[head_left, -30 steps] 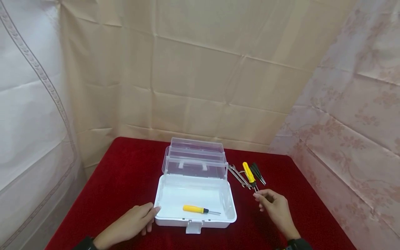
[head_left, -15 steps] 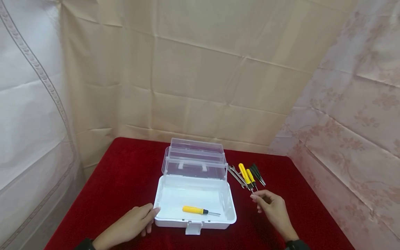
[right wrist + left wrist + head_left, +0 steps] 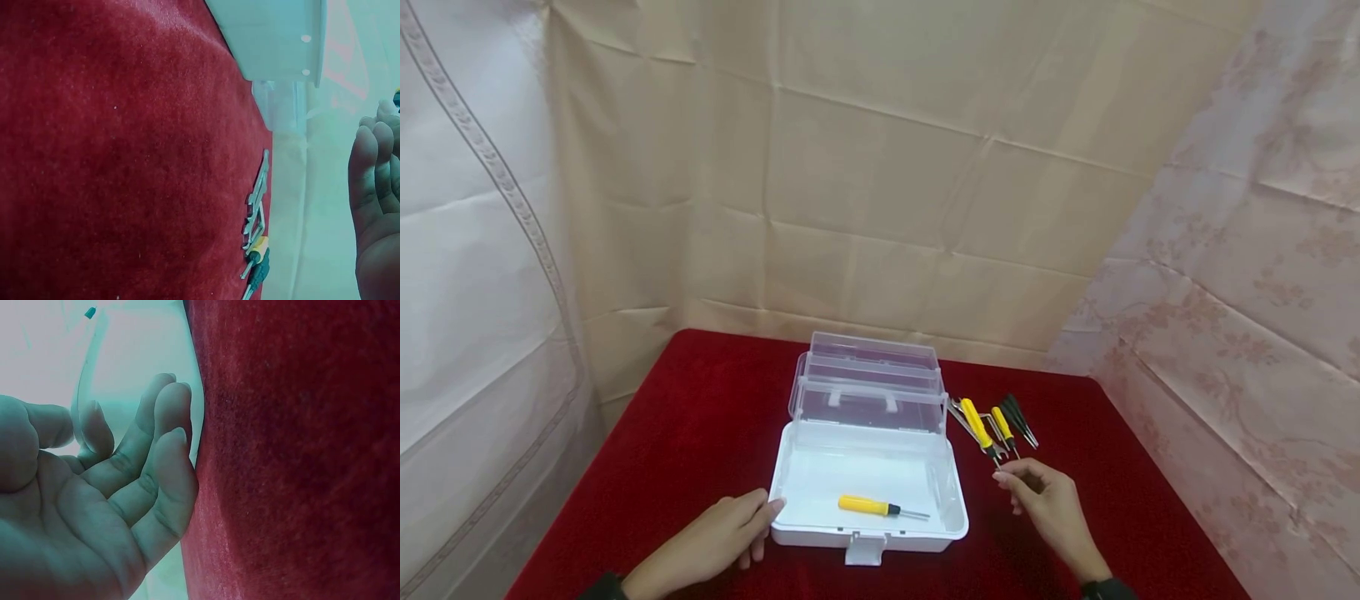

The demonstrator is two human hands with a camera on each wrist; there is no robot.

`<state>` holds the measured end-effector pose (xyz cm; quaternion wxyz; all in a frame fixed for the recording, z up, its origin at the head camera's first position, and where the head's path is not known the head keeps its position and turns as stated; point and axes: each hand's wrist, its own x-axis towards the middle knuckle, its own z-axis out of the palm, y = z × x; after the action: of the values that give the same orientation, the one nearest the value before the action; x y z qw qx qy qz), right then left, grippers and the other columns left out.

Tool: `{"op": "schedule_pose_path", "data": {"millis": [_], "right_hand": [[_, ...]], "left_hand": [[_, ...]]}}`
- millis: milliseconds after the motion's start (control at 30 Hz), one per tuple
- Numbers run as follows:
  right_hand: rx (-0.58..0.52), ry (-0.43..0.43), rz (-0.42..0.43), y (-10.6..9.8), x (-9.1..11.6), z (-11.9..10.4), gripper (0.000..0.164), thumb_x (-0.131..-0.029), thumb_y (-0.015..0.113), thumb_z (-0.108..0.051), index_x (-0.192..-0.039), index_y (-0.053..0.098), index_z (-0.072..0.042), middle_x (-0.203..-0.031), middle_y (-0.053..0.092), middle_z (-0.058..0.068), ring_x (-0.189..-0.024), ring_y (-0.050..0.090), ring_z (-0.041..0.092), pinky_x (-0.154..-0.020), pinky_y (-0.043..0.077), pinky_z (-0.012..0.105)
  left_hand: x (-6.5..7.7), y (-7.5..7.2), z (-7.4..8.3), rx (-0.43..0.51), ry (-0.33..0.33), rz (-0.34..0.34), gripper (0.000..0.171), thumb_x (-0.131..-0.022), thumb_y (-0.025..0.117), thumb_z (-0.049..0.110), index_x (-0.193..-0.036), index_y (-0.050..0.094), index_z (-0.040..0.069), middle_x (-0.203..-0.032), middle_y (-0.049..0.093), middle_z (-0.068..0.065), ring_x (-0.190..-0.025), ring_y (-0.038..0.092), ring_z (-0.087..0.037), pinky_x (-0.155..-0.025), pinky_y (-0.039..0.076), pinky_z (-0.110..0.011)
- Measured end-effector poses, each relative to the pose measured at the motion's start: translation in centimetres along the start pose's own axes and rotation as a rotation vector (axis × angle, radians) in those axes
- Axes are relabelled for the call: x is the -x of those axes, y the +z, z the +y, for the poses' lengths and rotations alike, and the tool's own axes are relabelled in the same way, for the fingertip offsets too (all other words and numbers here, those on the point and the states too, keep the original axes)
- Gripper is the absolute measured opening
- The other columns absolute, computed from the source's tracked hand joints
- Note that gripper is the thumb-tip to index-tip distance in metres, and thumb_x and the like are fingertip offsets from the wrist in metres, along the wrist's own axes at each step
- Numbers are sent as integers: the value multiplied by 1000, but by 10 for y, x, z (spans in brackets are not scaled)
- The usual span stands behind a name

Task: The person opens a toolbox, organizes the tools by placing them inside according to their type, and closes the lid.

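Note:
My right hand pinches a yellow-handled screwdriver by its metal shaft between thumb and fingertips, the handle pointing up and away. It is raised off the table, to the right of the toolbox. My left hand holds the white toolbox at its front left corner, thumb over the rim and the other fingers along the outer wall. The toolbox stands open, its clear lid and trays folded back. Inside, near the front wall, lies another yellow screwdriver, its shaft pointing right.
Right of the lid lie silver wrenches, partly hidden by the held screwdriver in the head view. Beside them are a smaller yellow screwdriver and several black-handled tools. The red-covered table meets hanging cloth at the back and right.
My right hand has moved slightly left with the screwdriver, uncovering the smaller yellow screwdriver behind it. My left hand and the toolbox have stayed in place.

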<state>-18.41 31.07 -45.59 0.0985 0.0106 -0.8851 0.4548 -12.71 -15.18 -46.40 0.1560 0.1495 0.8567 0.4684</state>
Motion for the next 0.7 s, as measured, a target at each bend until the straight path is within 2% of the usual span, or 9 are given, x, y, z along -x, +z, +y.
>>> {"op": "schedule_pose_path", "data": {"millis": [200, 700], "right_hand": [[-7, -11, -14, 2, 1, -2, 14, -90, 80, -23, -97, 75, -12, -81, 66, 15, -60, 60, 19, -56, 55, 36], [-51, -46, -43, 8, 3, -3, 14, -90, 81, -21, -98, 74, -12, -81, 66, 12, -59, 59, 19, -55, 55, 35]], "left_hand": [[1, 0, 1, 4, 7, 0, 33, -109, 47, 38, -92, 57, 11, -69, 61, -1, -58, 57, -19, -52, 42, -25], [0, 0, 0, 14, -14, -4, 32, -109, 48, 38, -93, 58, 11, -71, 61, -1, -59, 58, -19, -55, 42, -25]]}}
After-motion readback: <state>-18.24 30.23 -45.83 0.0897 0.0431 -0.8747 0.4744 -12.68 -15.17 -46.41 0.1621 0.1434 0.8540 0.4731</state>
